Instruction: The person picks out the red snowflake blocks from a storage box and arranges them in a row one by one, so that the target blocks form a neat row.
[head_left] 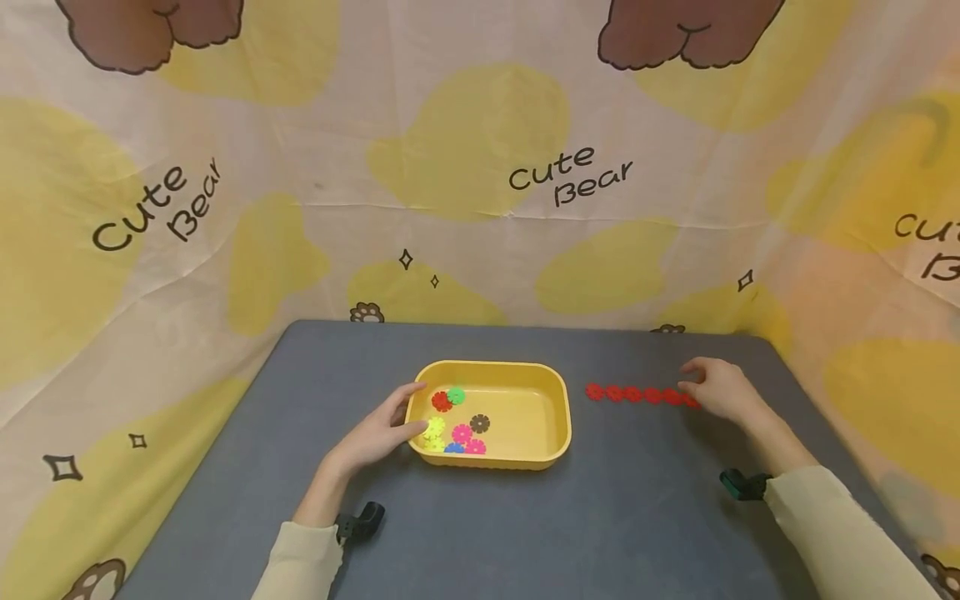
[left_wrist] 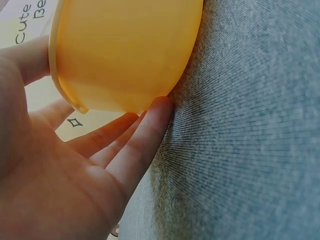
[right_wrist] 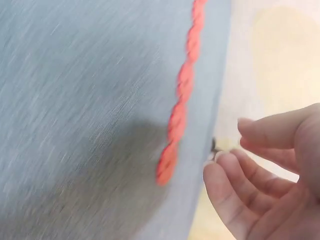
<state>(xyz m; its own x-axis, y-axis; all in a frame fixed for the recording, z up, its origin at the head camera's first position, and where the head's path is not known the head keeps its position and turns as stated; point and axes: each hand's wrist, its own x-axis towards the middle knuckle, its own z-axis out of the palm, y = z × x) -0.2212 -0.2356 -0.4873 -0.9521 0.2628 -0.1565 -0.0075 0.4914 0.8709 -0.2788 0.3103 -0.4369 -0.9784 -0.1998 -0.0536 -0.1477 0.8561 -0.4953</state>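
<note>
A yellow plastic tub (head_left: 495,460) sits on the table. My left hand (head_left: 381,429) holds its left end, with the thumb over the rim and other fingers against the outer wall (left_wrist: 127,55). Flower-shaped discs lie inside, mostly on the left: red (head_left: 442,402), green (head_left: 456,396), brown (head_left: 480,424), pink (head_left: 462,433), yellow (head_left: 434,427) and blue (head_left: 454,448). Right of the tub runs a row of red flower discs (head_left: 633,394), edge to edge. Over its right end hovers my right hand (head_left: 722,389), fingers loosely bent and holding nothing; in the right wrist view the fingers (right_wrist: 270,130) are apart from the row.
A grey-blue cloth covers the table (head_left: 540,533). Behind and at both sides hangs a printed curtain (head_left: 480,142) with yellow patches and "Cute Bear" lettering. Dark devices sit on the left wrist (head_left: 362,522) and the right wrist (head_left: 744,484).
</note>
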